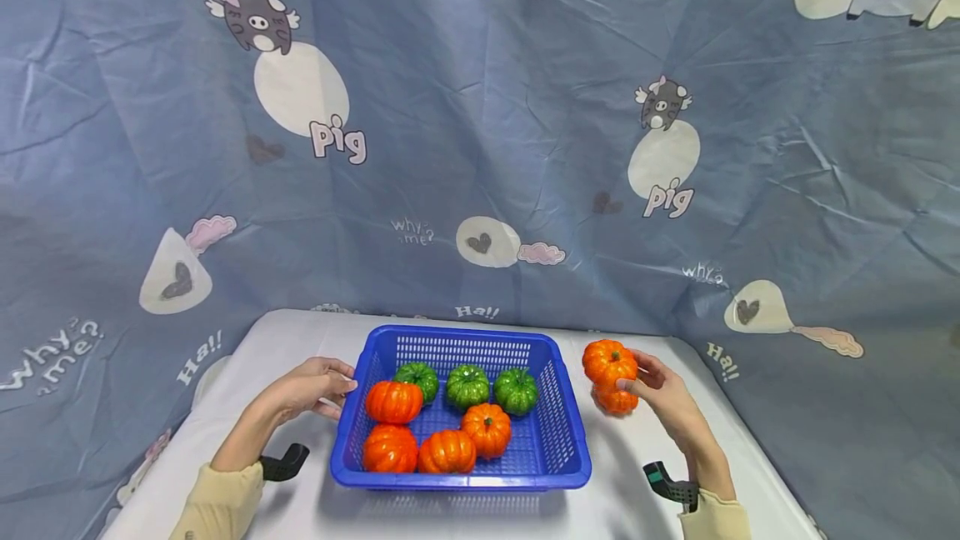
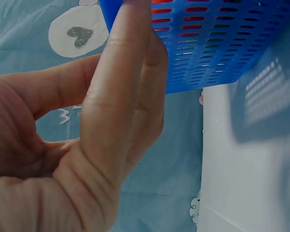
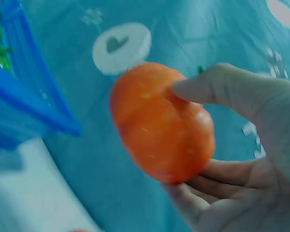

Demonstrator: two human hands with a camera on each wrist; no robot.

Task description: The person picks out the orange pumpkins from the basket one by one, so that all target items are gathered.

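Note:
My right hand (image 1: 663,394) pinches a small orange pumpkin (image 1: 610,362) with a green stem, to the right of the blue plastic basket (image 1: 461,480). In the right wrist view the thumb presses one side of this pumpkin (image 3: 157,125) and fingers support the other. Beyond the held one, lower in the head view, a second orange pumpkin (image 1: 617,400) is partly hidden. My left hand (image 1: 303,388) has its fingers extended at the basket's left rim, touching it. Inside the basket lie 3 green pumpkins (image 1: 467,387) and several orange pumpkins (image 1: 393,402).
The basket stands on a white-covered table (image 1: 300,482). A blue-grey cloth (image 1: 420,107) with pig prints hangs behind the table and at its sides. A dark strap (image 1: 285,463) circles the left wrist, another strap (image 1: 670,486) the right.

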